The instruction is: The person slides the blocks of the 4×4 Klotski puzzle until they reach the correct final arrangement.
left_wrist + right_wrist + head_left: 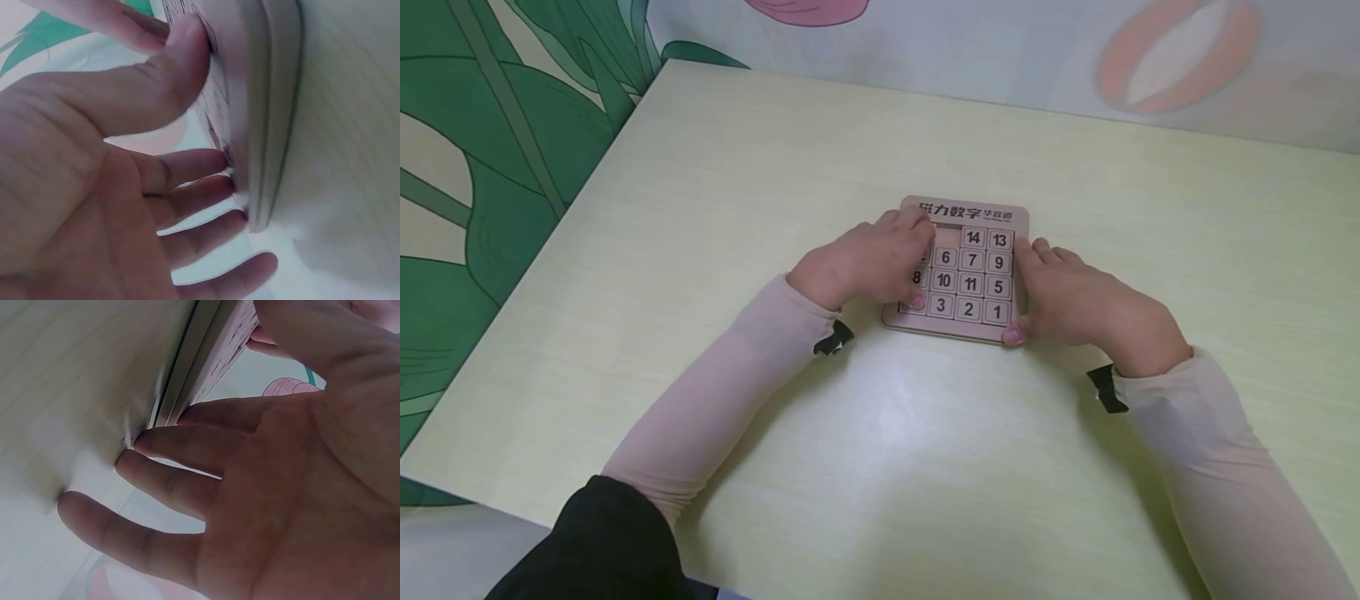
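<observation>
The fingers (194,199) of the left hand (880,258) are held long and slightly bent, set a little apart, and no thing is gripped between them and the thumb. The left thumb (915,300) is laid on the lower left tile, whose number is covered, and the upper left tile area is hidden beneath the fingers. On the other side, the fingers (175,487) of the right hand (1067,300) are stretched and spread wide, with the index finger rested against the right side of the board (1019,218) and the right thumb (1013,335) placed at its near right corner. The board is laid flat on the table (820,150), closer to the far edge and well apart from the left edge, with its lettered border turned toward the far edge. Number tiles (943,281) are set in it in rows, and a gap (947,237) is left in the far row beside 14. Both forearms are covered by pale sleeves (722,392), with black tape (1107,389) fixed at each cuff. Beyond the far edge, the wall (985,50) is painted with pink and orange shapes; green leaves (520,125) are shown past the left edge.
</observation>
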Demonstrator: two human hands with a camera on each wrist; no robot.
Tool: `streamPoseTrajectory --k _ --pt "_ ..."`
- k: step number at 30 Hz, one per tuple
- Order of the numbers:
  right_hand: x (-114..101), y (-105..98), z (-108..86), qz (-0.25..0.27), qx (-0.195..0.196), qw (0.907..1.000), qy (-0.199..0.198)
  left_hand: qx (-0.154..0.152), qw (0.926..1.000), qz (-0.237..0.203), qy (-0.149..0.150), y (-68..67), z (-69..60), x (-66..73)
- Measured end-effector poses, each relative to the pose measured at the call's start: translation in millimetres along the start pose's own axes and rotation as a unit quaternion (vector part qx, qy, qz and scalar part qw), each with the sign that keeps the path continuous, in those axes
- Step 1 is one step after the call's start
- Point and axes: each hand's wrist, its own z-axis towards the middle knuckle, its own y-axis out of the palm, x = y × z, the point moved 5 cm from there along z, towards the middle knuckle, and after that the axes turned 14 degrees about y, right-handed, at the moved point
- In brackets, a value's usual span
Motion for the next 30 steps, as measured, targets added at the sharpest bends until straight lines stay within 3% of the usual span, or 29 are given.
streamPoseTrajectory --k 5,14,21,30 --pt "-0.6 0.0 -0.6 -0.001 0.001 1.0 0.0 -0.001 0.9996 0.027 -0.003 -0.7 -2.3 4.7" --pt "-2.4 -0.3 -1.0 -0.005 0.001 1.0 -0.008 0.012 0.9987 0.01 0.049 -0.1 -3.6 10.8" --pt "-1.4 -0.4 -0.4 -0.004 -0.001 1.0 -0.007 0.001 0.9987 0.033 0.038 3.2 -0.8 7.9" --pt "0.1 0.3 0.0 -0.004 0.003 1.0 -0.006 0.022 0.9978 0.055 0.032 8.3 9.7 8.7"
